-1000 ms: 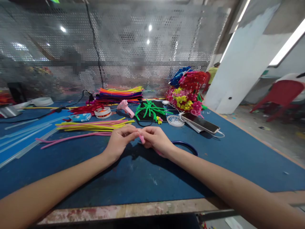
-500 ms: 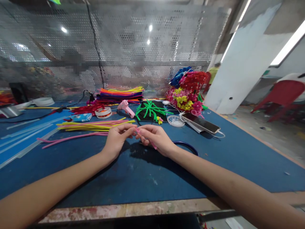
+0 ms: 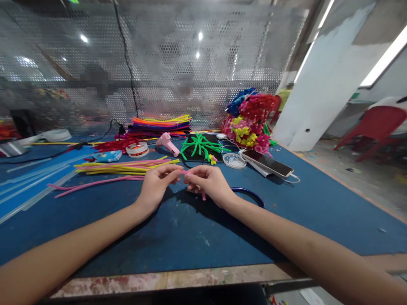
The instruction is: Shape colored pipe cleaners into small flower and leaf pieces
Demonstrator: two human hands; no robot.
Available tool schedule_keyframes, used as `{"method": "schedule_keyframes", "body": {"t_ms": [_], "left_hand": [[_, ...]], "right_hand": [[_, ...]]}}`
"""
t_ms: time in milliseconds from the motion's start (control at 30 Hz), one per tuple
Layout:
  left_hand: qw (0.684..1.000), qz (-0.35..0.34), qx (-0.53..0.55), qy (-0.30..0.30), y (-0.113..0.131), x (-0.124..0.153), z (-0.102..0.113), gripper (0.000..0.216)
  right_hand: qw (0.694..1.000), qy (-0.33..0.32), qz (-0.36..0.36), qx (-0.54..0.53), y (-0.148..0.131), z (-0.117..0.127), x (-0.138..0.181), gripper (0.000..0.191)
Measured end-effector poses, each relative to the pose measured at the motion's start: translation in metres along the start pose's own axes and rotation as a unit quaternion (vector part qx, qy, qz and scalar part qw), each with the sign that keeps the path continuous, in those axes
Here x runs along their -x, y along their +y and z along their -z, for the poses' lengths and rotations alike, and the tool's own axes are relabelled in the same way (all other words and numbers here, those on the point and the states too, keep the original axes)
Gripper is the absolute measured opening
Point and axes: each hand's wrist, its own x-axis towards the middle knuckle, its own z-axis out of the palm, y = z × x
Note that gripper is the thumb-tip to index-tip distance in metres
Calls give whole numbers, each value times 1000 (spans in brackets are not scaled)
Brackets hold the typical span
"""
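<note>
Both hands meet over the blue table mat [image 3: 203, 237], pinching one pink pipe cleaner [image 3: 204, 195]. My left hand [image 3: 158, 184] is closed, its thumb and forefinger on one part of it. My right hand [image 3: 208, 182] grips it too, and an end hangs below those fingers. Most of the piece is hidden by the fingers. To the left of my left hand lie yellow pipe cleaners [image 3: 117, 168], mixed with pink ones. Longer pink pipe cleaners [image 3: 95, 184] reach toward that hand. Behind my right wrist a dark blue ring-shaped band [image 3: 251, 193] rests on the mat.
Behind the hands are a pink glue gun [image 3: 168, 144], green pipe-cleaner pieces [image 3: 202, 146] and a dish of white beads [image 3: 234, 161]. A phone [image 3: 269, 163] with a white cable lies right. Pipe-cleaner flowers [image 3: 251, 118] are heaped behind it. Glue sticks [image 3: 34, 186] lie left.
The hands have stayed almost in place. The pink pipe cleaner's hanging end has swung slightly left and now points more straight down; a little more pink shows between the fingertips.
</note>
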Motion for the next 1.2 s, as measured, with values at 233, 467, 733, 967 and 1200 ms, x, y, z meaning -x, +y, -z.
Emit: {"method": "schedule_keyframes", "body": {"t_ms": [233, 467, 733, 967, 1200], "left_hand": [[1000, -3, -12, -4, 4, 0, 1, 22], [999, -1, -10, -32, 7, 2, -1, 22], [995, 16, -33, -91, 7, 2, -1, 21], [981, 137, 130, -38, 7, 7, -6, 23], [967, 180, 178, -38, 5, 9, -7, 18]], "right_hand": [[999, 3, 14, 36, -4, 1, 2, 29], [990, 38, 82, 108, 1, 2, 2, 26], [974, 25, 128, 184, -1, 3, 4, 16], [875, 34, 297, 379, -3, 2, 7, 21], [830, 39, 360, 424, 3, 5, 6, 12]]}}
